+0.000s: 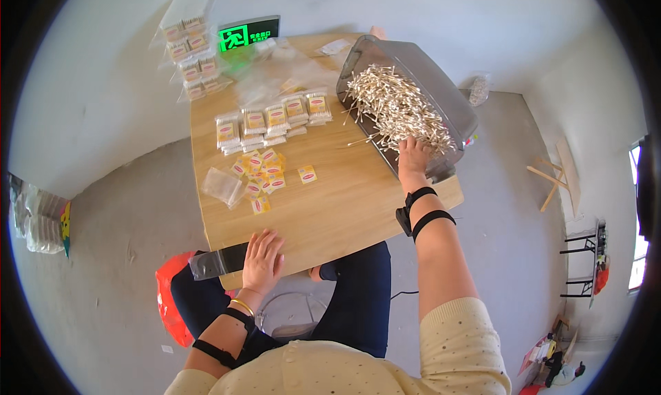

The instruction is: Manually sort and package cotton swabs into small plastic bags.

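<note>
My right hand [413, 158] reaches into a grey translucent plastic bin [441, 81] that lies tilted at the table's right side. Its fingers are curled onto loose cotton swabs [396, 106] at the near edge of the heap; the fingertips are partly hidden among them. My left hand [263, 261] rests flat on the table's front edge, fingers stretched out and holding nothing. Beside it lies a dark flat piece in a clear wrap [219, 261]. Left of centre, small yellow-and-white printed cards [265, 168] lie scattered, with a stack of clear plastic bags [222, 186] next to them.
Packed swab bundles [275, 118] stand in rows across the wooden table [323, 216]. Larger clear bags [286, 71] lie behind them. A green lit exit sign [248, 33] stands at the back. Bagged packs [189, 50] are at the far left, and a red bag [172, 298] is beside my leg.
</note>
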Motion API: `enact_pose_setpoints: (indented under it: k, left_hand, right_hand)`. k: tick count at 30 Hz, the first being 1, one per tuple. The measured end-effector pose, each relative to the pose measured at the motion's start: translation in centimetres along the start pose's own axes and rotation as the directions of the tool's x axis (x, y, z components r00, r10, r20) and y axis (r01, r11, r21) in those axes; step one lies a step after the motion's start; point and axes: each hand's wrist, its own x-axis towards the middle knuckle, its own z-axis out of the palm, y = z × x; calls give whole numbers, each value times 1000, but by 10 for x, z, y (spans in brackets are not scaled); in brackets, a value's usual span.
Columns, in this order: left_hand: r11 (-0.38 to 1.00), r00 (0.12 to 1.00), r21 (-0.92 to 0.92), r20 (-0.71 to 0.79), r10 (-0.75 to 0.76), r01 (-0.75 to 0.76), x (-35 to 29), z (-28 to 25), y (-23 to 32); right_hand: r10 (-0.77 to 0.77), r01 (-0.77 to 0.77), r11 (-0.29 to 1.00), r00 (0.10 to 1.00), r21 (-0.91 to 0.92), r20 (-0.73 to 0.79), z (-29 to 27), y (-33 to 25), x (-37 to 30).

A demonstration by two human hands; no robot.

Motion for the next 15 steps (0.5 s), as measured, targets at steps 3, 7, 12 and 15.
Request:
enact_pose_setpoints:
  k: [3, 7, 12, 15]
  left_hand:
    - [1000, 1000, 1, 9, 1, -1, 3, 0, 0]
    - [1000, 1000, 25, 19, -4, 3, 0, 1, -1]
    - [1000, 1000, 25, 1, 7, -7, 2, -1, 5]
    - [999, 999, 25, -9, 32, -32, 2, 1, 4]
  right_hand:
    - [-17, 14, 1000, 993, -24, -119, 5, 2, 10]
    - [-72, 131, 979, 940, 157, -334, -15, -6, 12]
    - [-290, 359, 881, 924, 308, -249, -49, -56, -20]
    - [-363, 422, 794, 907, 438, -216, -71, -98, -52]
